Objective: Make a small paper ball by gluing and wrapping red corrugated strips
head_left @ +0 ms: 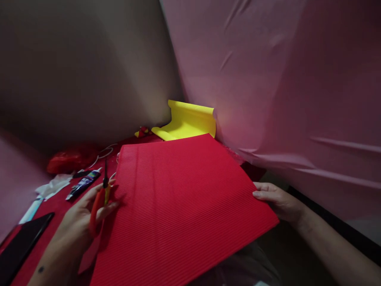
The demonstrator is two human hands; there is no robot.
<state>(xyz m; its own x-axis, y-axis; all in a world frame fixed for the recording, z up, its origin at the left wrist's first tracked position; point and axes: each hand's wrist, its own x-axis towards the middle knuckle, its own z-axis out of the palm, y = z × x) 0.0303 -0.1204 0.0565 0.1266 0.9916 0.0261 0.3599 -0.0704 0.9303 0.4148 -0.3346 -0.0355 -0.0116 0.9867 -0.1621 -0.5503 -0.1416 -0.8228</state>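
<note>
A large sheet of red corrugated paper point(181, 202) fills the middle of the view, its fine ridges running across it. My right hand point(278, 198) pinches its right edge, thumb on top. At the opposite edge, my left hand point(80, 216) is closed around orange-handled scissors point(99, 204), whose dark blades point away from me. The fingertips of that hand meet the sheet's left edge; whether they also grip it is partly hidden. Beyond the red sheet, a partly curled yellow corrugated sheet point(190, 123) stands against the pink wall covering.
On the red-covered surface at left lie a dark blue tube point(83, 184), a crumpled white wrapper point(55, 186), a black flat device point(25, 246) and a red plastic bag point(73, 159). A white cord point(104, 151) loops near the bag. A pink sheet point(253, 79) covers the right wall.
</note>
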